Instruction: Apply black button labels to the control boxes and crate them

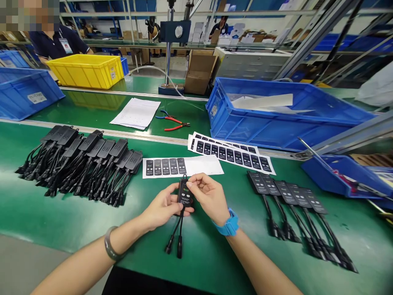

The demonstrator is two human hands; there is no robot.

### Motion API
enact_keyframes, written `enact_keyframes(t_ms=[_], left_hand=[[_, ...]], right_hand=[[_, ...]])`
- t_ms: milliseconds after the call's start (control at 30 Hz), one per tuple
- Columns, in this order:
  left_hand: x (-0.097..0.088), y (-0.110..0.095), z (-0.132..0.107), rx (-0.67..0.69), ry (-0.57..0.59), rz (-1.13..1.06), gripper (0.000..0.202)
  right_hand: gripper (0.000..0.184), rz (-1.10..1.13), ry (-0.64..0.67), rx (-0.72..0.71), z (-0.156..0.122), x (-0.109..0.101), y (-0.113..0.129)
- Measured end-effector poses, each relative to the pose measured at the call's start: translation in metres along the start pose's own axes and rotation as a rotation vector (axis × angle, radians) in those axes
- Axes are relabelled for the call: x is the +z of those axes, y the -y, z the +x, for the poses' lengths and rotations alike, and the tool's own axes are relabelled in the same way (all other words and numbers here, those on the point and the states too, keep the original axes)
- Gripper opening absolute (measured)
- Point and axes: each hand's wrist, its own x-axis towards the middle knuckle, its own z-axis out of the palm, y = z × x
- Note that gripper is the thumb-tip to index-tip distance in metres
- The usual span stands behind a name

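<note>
Pile of black units [104, 148] on counter [147, 254], left of left hand [162, 208]. Left hand grasping one unit [184, 191] between hands, labelled face up, two cables [179, 248] trailing on near side. Label sheet [202, 165] just beyond hands, right part bare. Right hand [211, 197]: thumb and finger pinching unit's upper right. Label strips [233, 155] beyond right hand. Five labelled units [289, 192] in row, right of right hand.

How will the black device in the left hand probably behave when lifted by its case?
The black device should feel stiff at its case, which looks like a flat, rigid box. Its two cables will probably swing, being thin and ending in thicker connectors. The case seems unlikely to roll, given its flat shape.
</note>
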Motion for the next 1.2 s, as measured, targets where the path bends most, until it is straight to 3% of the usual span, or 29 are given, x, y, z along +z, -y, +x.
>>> enact_keyframes(t_ms=[433, 667, 733, 900, 1067, 1200], left_hand=[[0.004, -0.003, 0.000, 0.039, 0.005, 0.102, 0.053], [0.003, -0.004, -0.001, 0.018, -0.027, 0.031, 0.043], [0.001, -0.004, 0.000, 0.020, -0.064, -0.017, 0.037], [-0.002, -0.004, 0.003, 0.096, -0.121, -0.040, 0.033], [-0.003, -0.002, 0.004, 0.140, -0.165, 0.126, 0.042], [-0.005, 0.006, 0.004, 0.180, -0.172, 0.253, 0.038]], right_hand=[[0.014, -0.084, -0.088, -0.038, -0.004, 0.003, -0.007], [0.028, -0.426, -0.153, -0.235, -0.006, 0.001, -0.010], [0.042, -0.401, -0.088, -0.201, -0.005, 0.001, -0.013], [0.078, -0.147, 0.268, -0.048, -0.008, 0.008, -0.019], [0.051, 0.004, 0.239, 0.002, -0.011, 0.014, -0.022], [0.051, -0.040, 0.194, -0.028, -0.012, 0.015, -0.028]])
